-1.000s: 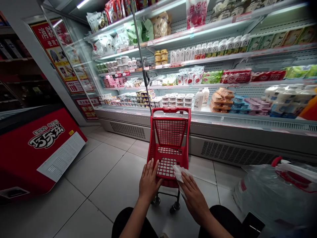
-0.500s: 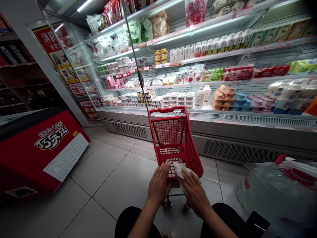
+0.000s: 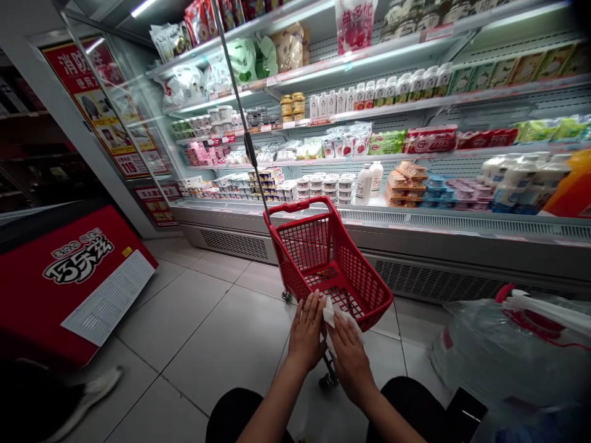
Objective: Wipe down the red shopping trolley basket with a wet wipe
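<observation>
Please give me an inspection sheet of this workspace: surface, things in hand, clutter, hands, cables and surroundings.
Surface: pale tiled floor, glossy.
Things in hand: red basket trolley on wheels, tilted, nothing seen inside; its grey pull handle points up-left; white wipe lies against its near rim.
Clutter: clear plastic bag with red handles at right.
Hands: left hand flat on the near rim; right hand presses the wipe.
Cables: nothing seen.
Surroundings: lit chiller shelves of dairy packs; red freezer cabinet at left.

hidden: white cloth mostly under right hand | shelf labels unreadable
</observation>
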Available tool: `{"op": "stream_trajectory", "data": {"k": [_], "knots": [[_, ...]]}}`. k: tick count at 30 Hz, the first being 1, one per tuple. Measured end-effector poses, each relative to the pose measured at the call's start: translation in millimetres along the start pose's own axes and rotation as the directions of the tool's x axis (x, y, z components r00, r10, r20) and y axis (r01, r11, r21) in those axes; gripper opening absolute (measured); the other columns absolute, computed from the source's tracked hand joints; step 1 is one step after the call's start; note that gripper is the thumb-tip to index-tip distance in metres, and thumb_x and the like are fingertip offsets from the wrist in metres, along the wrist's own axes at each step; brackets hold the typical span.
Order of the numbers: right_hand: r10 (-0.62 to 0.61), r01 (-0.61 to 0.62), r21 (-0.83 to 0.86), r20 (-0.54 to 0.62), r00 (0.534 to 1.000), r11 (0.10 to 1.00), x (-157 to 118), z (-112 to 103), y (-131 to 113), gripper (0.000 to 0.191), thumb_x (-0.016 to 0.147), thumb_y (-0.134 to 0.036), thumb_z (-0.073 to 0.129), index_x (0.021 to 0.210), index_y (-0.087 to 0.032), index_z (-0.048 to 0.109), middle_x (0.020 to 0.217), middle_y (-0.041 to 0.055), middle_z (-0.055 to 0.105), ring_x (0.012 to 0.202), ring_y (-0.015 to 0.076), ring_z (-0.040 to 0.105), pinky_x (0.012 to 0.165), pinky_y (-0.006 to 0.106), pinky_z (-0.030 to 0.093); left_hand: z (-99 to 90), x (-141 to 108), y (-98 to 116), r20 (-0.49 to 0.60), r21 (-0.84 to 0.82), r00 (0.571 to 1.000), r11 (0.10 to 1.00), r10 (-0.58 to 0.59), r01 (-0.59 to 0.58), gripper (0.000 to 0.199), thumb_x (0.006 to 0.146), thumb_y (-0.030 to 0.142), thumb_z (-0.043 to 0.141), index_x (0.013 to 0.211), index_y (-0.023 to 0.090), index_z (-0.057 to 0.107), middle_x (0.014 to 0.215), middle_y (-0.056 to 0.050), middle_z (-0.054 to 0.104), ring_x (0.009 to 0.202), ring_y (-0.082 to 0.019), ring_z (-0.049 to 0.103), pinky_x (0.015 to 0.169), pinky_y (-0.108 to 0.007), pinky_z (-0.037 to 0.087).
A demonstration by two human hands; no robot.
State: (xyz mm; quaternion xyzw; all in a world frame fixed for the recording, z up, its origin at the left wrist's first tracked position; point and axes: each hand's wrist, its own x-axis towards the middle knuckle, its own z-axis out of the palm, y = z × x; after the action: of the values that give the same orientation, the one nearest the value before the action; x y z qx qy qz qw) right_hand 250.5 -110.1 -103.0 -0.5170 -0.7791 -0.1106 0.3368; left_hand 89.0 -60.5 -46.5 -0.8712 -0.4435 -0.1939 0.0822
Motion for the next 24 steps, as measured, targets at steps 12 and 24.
{"op": "stream_trajectory", "data": {"k": [12, 24], "knots": [[-0.017, 0.017, 0.001, 0.068, 0.998, 1.000, -34.1, -32.2, 42.8, 0.090, 0.083, -0.004, 0.040, 0.167, -0.027, 0.014, 0.169, 0.0001, 0.029, 0.152, 0.0289, 0.036, 0.124, 0.053, 0.033, -7.0, 56.6, -61.9, 0.031, 0.089, 0.996, 0.992, 0.084, -0.086, 0.093, 0.084, 0.012, 0.053, 0.166, 0.027, 0.012, 0.173, -0.002, 0.019, 0.159, -0.022, 0.018, 0.130, -0.047, 0.017], [0.311, -0.308, -0.080, 0.024, 0.950, 0.948, -47.5, -75.4, 140.9, 0.069, 0.102, -0.020, 0.035, 0.166, -0.034, 0.013, 0.170, -0.0024, 0.025, 0.155, 0.0252, 0.029, 0.127, 0.053, 0.029, 10.3, 77.9, -5.5, -0.004, -0.027, 0.974, 0.973, 0.228, -0.228, 0.084, 0.079, 0.015, 0.060, 0.159, 0.027, 0.037, 0.160, -0.007, 0.043, 0.159, -0.029, 0.017, 0.131, -0.052, 0.012]]}}
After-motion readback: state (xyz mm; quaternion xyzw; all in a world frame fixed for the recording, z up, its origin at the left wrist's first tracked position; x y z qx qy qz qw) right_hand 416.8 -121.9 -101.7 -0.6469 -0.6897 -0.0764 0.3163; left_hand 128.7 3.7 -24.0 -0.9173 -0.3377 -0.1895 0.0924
